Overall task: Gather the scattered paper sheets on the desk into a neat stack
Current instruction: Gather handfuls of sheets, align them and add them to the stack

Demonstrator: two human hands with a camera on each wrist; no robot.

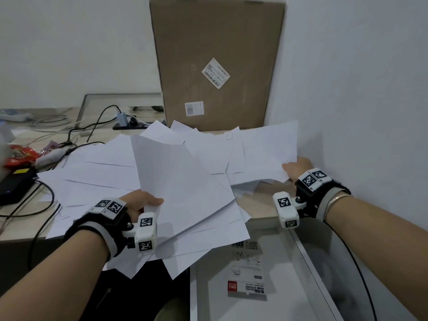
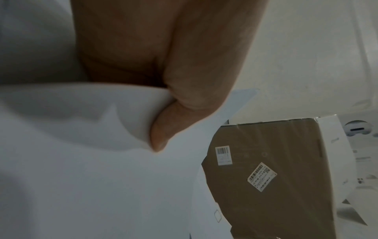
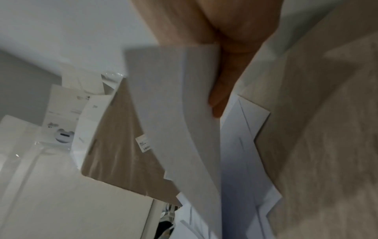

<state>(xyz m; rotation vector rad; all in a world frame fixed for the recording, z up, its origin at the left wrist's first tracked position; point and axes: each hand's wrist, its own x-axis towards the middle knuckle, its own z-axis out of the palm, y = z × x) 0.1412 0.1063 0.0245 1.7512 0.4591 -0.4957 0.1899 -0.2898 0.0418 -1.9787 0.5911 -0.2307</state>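
Pale wood desk (image 1: 261, 206) against a white wall, corner position; surface largely covered by loose paper.

Item 1: scattered paper sheets (image 1: 97, 172), white, unprinted as far as can be seen. They lie fanned at many angles across the middle and left of the desk, overlapping; several hang over the near edge. No squared pile is visible anywhere.

Item 2: raised sheet (image 1: 176, 177), held off the desk at a tilt above the others. The left hand (image 1: 141, 202) pinches its near left edge, thumb on top; the left wrist view shows the thumb pressed into the paper with the fingers hidden beneath.

Item 3: far-right sheets (image 1: 268, 147), lifted at their near corner. The right hand (image 1: 297, 166) clamps that corner, thumb above and fingers below (the right wrist view shows fingers behind the paper, though too blurred to count sheets).

Item 4: cardboard box (image 1: 215, 61), upright at the back of the desk, two labels on its face; the rear sheets reach its foot.

Item 5: cables (image 1: 69, 137) and a red wrapper (image 1: 20, 156) at the left end, partly beside and partly under the paper.

Status, as judged: early stage. Both hands have a grip on paper, but nothing is yet aligned. Remaining: bring the two held lots together, collect the sheets on the left and those overhanging the edge, then square the edges into one stack.
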